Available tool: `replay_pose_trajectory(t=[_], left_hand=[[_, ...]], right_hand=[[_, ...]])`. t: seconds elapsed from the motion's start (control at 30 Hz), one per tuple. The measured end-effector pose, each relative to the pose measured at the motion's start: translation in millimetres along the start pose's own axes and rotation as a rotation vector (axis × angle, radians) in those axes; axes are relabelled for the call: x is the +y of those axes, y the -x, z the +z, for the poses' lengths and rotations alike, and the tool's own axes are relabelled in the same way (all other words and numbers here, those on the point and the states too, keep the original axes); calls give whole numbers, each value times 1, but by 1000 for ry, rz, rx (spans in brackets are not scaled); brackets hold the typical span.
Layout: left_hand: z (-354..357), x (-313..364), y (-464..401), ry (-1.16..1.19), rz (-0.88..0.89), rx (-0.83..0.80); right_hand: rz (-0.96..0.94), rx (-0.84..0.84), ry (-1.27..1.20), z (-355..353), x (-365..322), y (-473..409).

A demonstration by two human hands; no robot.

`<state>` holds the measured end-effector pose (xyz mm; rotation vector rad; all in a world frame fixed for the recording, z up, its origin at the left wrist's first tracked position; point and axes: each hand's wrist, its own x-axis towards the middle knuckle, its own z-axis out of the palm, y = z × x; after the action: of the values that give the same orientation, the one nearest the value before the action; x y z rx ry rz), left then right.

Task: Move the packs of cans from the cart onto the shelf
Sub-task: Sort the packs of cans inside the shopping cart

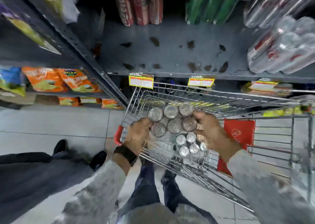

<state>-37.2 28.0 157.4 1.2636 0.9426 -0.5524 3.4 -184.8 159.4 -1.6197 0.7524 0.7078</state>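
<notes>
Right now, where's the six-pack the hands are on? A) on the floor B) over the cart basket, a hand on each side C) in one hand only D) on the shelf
B: the six-pack sits over the cart basket, with the left hand and right hand gripping opposite sides.

Silver can tops [172, 121], red cart flap [238, 131], dark-stained grey shelf [170, 53], orange snack bags [59, 80].
</notes>
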Motion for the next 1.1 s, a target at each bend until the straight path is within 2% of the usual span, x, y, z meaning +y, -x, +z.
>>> replay_pose_trajectory(t=[0.3, 0.43, 0.6, 0.8, 0.93, 1.0, 1.1], left_hand=[[-30, 110, 57, -43, 226, -13], [-30, 173, 43, -35, 299, 9], [-30, 234, 8, 30, 310, -68], [-32, 261, -28, -25, 338, 87], [-34, 268, -41, -87, 360, 154], [-37, 264, -50, -148, 393, 156], [-36, 261, -46, -122, 439, 137]], right_hand=[[-239, -34, -20, -4, -112, 71], [-300, -17, -29, 21, -179, 52], [-314, -12, 17, 56, -239, 14], [-282, -12, 71, 75, -273, -34], [-270, 4, 106, 87, -279, -25], [-272, 5, 126, 88, -279, -23], [-293, 2, 127, 87, -274, -23]])
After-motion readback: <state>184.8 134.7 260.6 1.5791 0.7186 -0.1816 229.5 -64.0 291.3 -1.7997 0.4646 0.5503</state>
